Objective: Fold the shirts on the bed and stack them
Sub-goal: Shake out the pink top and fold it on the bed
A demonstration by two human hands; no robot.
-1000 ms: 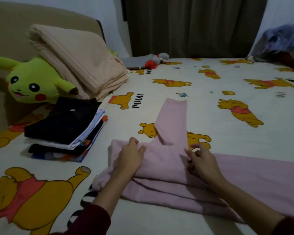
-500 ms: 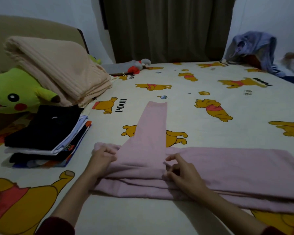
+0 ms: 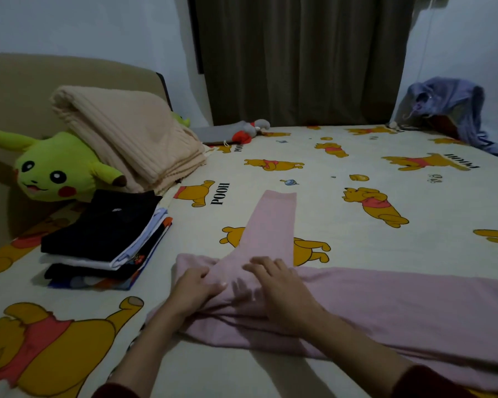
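Note:
A pink long-sleeved shirt [image 3: 385, 305] lies folded lengthwise across the near part of the bed, one sleeve sticking away from me toward the curtain. My left hand [image 3: 196, 288] rests on the shirt's left end, fingers loosely bent over the cloth near the sleeve's base. My right hand [image 3: 279, 288] lies flat on the shirt just right of it, fingers spread and straight. A stack of folded shirts [image 3: 104, 239], black on top, sits to the left on the bed.
The bed [image 3: 357, 173] has a cream Pooh-print sheet. A green plush toy [image 3: 52, 170] and a folded beige blanket [image 3: 127, 136] lie at the head end on the left. A crumpled blue garment [image 3: 449, 107] sits at the far right corner, a small grey-red toy [image 3: 247, 130] by the curtain.
My right hand has opened from a pinch and slid left onto the sleeve's base, lying flat. My left hand has stayed on the shirt's left end.

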